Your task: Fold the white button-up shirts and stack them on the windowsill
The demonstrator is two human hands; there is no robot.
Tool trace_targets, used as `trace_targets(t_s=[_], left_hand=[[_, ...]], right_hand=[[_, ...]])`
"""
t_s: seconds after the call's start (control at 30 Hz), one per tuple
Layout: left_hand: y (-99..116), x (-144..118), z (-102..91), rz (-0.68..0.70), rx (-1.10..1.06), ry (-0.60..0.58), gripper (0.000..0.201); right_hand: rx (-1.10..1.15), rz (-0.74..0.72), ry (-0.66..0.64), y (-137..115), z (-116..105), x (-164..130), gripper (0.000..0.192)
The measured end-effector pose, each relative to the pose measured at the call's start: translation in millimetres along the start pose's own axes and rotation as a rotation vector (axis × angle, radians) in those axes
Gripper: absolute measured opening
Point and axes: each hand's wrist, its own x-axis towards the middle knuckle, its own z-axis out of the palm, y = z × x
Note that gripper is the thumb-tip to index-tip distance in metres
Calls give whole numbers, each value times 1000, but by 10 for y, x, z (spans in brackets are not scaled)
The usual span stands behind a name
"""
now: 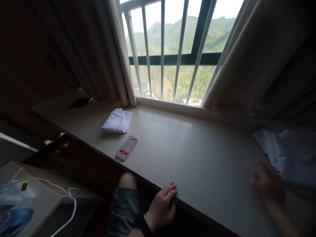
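The left hand (161,205) rests on the near edge of the pale wooden desk (187,148), fingers curled loosely over the lip and clasping nothing. The right hand (268,186) lies out over the desktop, blurred, fingers spread and empty, its fingertips just beside the crumpled white cloth (291,154) (whether they touch it cannot be told from the blur). That cloth spreads up and to the right of the right hand, toward the curtain (259,62).

Well apart from both hands, up and to the left of the left hand, sits 1 folded white cloth (117,120), neat and flat on the desk. Between it and the left hand lies a small flat packet (126,149), its face blurred out, with a red patch showing. Just left of the left hand is a knee in denim shorts (123,205). Further left, a white cable (66,194) loops on a lower surface. Beyond the hands, a barred window (170,49) shows green hills.
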Motion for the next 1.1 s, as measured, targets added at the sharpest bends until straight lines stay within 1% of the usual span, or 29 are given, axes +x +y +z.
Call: trace_targets(t_s=[0.03, 0.1, 0.17, 0.2, 0.23, 0.3, 0.37, 0.4, 0.43, 0.47, 0.53, 0.57, 0.6, 0.67, 0.7, 0.77, 0.83, 0.9, 0.97, 1.03, 1.1], left_hand=[[-8, -16, -16, 23, 8, -9, 49], [-26, -33, -72, 81, 22, -45, 45], [-64, -9, -190, 141, 40, -68, 44], [-103, 27, -284, 166, 61, -53, 46], [-161, 82, -407, 187, 98, -14, 48], [-348, 246, -744, 222, 227, 126, 51], [-627, 462, -1192, 239, 409, 283, 49], [-793, 576, -1443, 217, 505, 341, 46], [-968, 688, -1701, 171, 597, 373, 43], [-1142, 793, -1957, 95, 679, 411, 40], [-1459, 975, -2425, -105, 824, 462, 41], [-1590, 1052, -2624, -199, 889, 474, 44], [-1699, 1121, -2795, -268, 949, 458, 46], [-1857, 1237, -3047, -386, 1024, 425, 47], [-1914, 1283, -3132, -424, 1040, 413, 47], [-2002, 1352, -3244, -470, 1043, 417, 47], [-2079, 1386, -3309, -518, 1045, 439, 46], [-2152, 1390, -3357, -624, 1033, 453, 45], [-2217, 1372, -3393, -722, 1000, 427, 43], [-2260, 1351, -3410, -753, 971, 378, 41], [-2278, 1351, -3409, -738, 965, 342, 41]], right_hand=[[39, -41, -22, -160, 91, -174, 71], [71, -59, -51, -386, 262, -459, 67], [61, -43, -71, -489, 405, -655, 64], [46, -49, -70, -502, 466, -722, 63], [30, -70, -63, -498, 519, -772, 62], [3, -154, -35, -458, 608, -827, 60], [-17, -242, -9, -403, 674, -844, 56], [-28, -272, 2, -377, 700, -845, 55], [-41, -295, 9, -353, 723, -842, 54], [-54, -312, 14, -330, 745, -839, 53], [-67, -326, 22, -285, 788, -831, 52], [-69, -323, 24, -262, 811, -826, 51], [-70, -317, 24, -239, 834, -822, 50], [-77, -302, 30, -194, 880, -813, 50], [-83, -298, 32, -175, 900, -809, 50], [-98, -298, 33, -147, 927, -805, 51], [-112, -296, 22, -136, 934, -804, 51], [-123, -285, 14, -137, 929, -806, 51], [-125, -272, 16, -144, 922, -807, 51], [-119, -260, 18, -155, 915, -805, 50], [-112, -255, 12, -172, 904, -803, 49]])
